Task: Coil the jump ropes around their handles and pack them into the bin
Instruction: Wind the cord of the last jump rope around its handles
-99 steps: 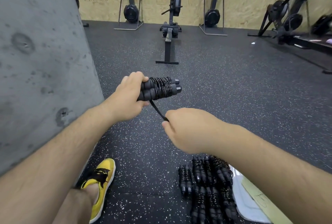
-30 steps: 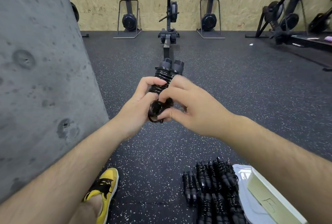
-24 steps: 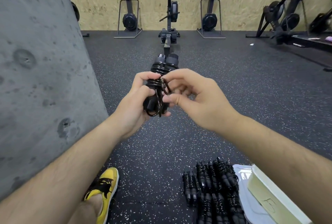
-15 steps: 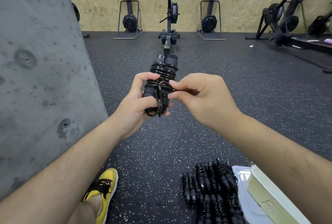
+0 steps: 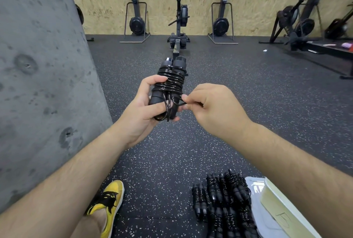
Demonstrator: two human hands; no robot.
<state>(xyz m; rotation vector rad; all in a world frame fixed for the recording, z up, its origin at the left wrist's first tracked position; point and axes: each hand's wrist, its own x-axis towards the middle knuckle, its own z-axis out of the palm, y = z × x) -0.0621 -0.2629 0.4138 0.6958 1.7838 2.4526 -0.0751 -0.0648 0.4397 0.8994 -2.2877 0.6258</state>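
Observation:
A black jump rope [image 5: 171,79], its cord coiled around two side-by-side handles, points away from me at chest height. My left hand [image 5: 142,110] grips the near end of the handles, thumb pressed across them. My right hand [image 5: 214,106] pinches the loose end of the cord just to the right of the bundle. A small loop of cord hangs below the handles. On the floor at lower right lies a pile of coiled jump ropes [image 5: 225,199]. Beside them sits a pale bin [image 5: 275,205], partly hidden by my right forearm.
A grey concrete pillar [image 5: 38,77] stands close on my left. My yellow shoe [image 5: 108,201] rests on the speckled black rubber floor [image 5: 248,92]. Rowing machines [image 5: 178,27] and other gym equipment line the far plywood wall.
The bundle turned from lying sideways to pointing away from me. My right hand moved in to the coil, then pulled the cord end out to the right.

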